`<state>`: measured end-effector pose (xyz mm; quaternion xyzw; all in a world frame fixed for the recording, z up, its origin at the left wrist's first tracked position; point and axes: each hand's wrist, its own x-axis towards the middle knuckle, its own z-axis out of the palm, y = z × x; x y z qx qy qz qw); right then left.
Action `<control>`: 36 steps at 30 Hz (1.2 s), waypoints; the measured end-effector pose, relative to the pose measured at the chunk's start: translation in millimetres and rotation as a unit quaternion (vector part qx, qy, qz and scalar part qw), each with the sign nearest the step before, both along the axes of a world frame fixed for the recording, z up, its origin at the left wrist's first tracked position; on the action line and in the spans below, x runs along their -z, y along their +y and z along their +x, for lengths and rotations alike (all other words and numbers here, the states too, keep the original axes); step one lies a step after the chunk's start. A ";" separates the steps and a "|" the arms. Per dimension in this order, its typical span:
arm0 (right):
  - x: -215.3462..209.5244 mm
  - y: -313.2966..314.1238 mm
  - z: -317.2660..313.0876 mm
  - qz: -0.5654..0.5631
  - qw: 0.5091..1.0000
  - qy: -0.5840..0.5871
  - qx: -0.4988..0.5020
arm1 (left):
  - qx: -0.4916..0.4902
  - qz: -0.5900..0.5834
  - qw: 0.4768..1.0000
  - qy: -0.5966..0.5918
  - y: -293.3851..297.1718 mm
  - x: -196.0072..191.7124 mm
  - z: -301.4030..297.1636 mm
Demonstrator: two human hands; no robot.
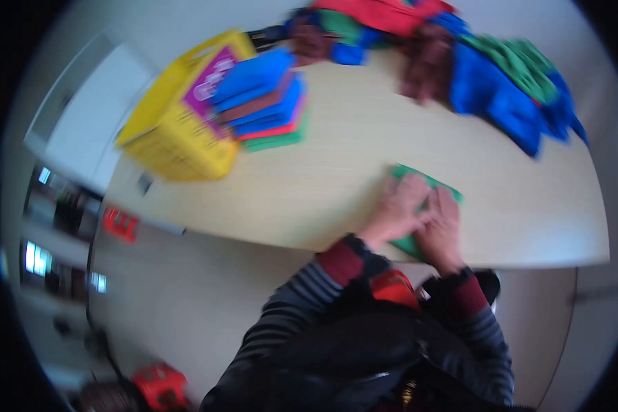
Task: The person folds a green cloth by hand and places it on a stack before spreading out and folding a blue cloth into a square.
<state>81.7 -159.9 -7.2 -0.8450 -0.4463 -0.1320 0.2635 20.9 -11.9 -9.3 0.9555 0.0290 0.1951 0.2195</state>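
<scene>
A green folded cloth [406, 246] lies flat on the table near its front edge, with both my hands over most of it. My left hand [399, 207] rests on the cloth's left part, fingers stretched toward its far edge. Beside it, touching it, my right hand [441, 230] lies on the right part with the fingers out flat. Nothing is gripped in either hand; both press on top of the cloth. Farther left stands a neat stack of folded cloths [264, 103] in blue, brown, red and green.
A yellow basket [178, 127] with a purple panel stands left of the stack on the light wooden table [336, 158]. Crumpled blue, green, brown and red cloths [494, 89] are heaped along the far and right edges. Orange-red stools [159, 386] stand on the floor.
</scene>
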 end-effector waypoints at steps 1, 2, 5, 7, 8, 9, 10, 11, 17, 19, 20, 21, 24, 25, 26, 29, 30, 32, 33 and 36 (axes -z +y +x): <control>0.9 -7.2 3.1 -0.031 0.999 0.019 0.017 | 0.018 0.012 0.998 0.054 -5.5 -12.1 4.1; 5.4 -7.7 0.9 -0.076 0.997 -0.006 0.022 | 0.003 0.025 0.999 0.038 -6.3 -6.6 0.0; 6.4 -7.8 -2.7 -0.124 0.992 -0.039 0.003 | -0.017 0.015 0.999 0.043 -8.0 0.0 -6.4; 3.7 -6.8 -1.3 -0.153 0.987 -0.044 0.034 | -0.035 0.017 0.998 0.046 -6.4 -6.2 -9.4; 7.0 -5.6 0.7 -0.148 0.988 -0.050 0.018 | -0.032 0.012 0.998 0.053 -6.1 -9.0 -11.3; 10.5 -5.8 3.5 -0.150 0.987 -0.052 0.015 | -0.025 0.007 0.998 0.061 -5.6 -10.9 -13.7; 9.7 -4.1 4.4 -0.152 0.987 -0.053 0.015 | -0.035 0.010 0.998 0.057 -4.3 -12.1 -15.7; 9.0 -1.8 4.3 -0.155 0.986 -0.055 0.018 | -0.037 0.000 0.998 0.056 -4.1 -12.9 -17.2; 2.3 1.1 1.8 -0.165 0.985 -0.044 0.017 | -0.039 -0.010 0.998 0.046 -1.7 -12.4 -19.6; -0.3 3.2 1.1 -0.171 0.984 -0.033 0.021 | -0.041 -0.008 0.998 0.040 -0.4 -10.9 -19.9; -1.2 3.6 0.2 -0.172 0.984 -0.034 0.023 | -0.043 -0.004 0.998 0.037 0.5 -10.0 -20.9; -2.1 4.1 -0.8 -0.173 0.984 -0.033 0.023 | -0.046 -0.001 0.998 0.034 1.0 -9.1 -21.8; -2.5 2.4 -1.6 -0.176 0.984 -0.032 0.022 | -0.051 -0.008 0.998 0.030 0.1 -6.5 -24.4; -1.9 2.3 -1.0 -0.173 0.984 -0.036 0.019 | -0.054 -0.010 0.998 0.029 0.4 -7.2 -25.2; -1.2 1.5 -0.3 -0.171 0.984 -0.040 0.015 | -0.053 -0.010 0.998 0.028 -0.1 -7.8 -25.8; 2.3 -5.1 0.2 -0.162 0.986 -0.040 0.015 | -0.047 -0.015 0.998 0.034 -6.8 -8.1 -27.2; 4.0 -6.9 0.5 -0.153 0.987 -0.037 0.014 | -0.043 -0.018 0.998 0.033 -7.9 -8.8 -28.0; 5.0 -10.8 1.6 -0.149 0.988 -0.036 0.027 | -0.053 -0.007 0.998 0.035 -9.0 -9.2 -25.3; 4.3 -9.3 0.3 -0.142 0.989 -0.032 0.016 | -0.053 -0.004 0.998 0.037 -11.7 -8.7 -23.7; 6.9 -6.2 1.7 -0.123 0.992 -0.028 -0.001 | -0.056 0.020 0.997 0.048 -7.0 -15.5 -28.0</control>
